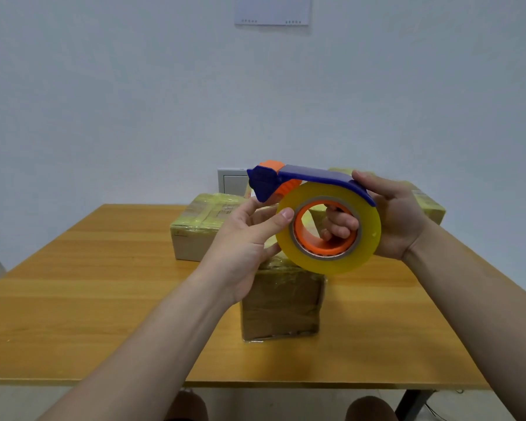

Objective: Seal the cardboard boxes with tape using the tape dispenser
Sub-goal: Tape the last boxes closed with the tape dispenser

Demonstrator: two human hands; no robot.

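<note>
I hold a blue tape dispenser (313, 176) with an orange hub and a thick yellowish tape roll (366, 238) in the air above the table. My right hand (398, 220) grips it, thumb on the blue cover and fingers curled through the orange core. My left hand (249, 241) touches the roll's left edge with thumb and fingertips, just under the blue cutter head. Directly beneath stands a small cardboard box (281, 305) wrapped in tape. A second taped box (195, 229) lies behind at the left, and a third (428, 205) shows behind my right hand, mostly hidden.
The wooden table (104, 299) has its near edge at the bottom, with my knees below it. A white wall stands close behind, with a socket plate (233, 182) and a paper sheet (272, 10) on it. A black table leg (410, 402) is at lower right.
</note>
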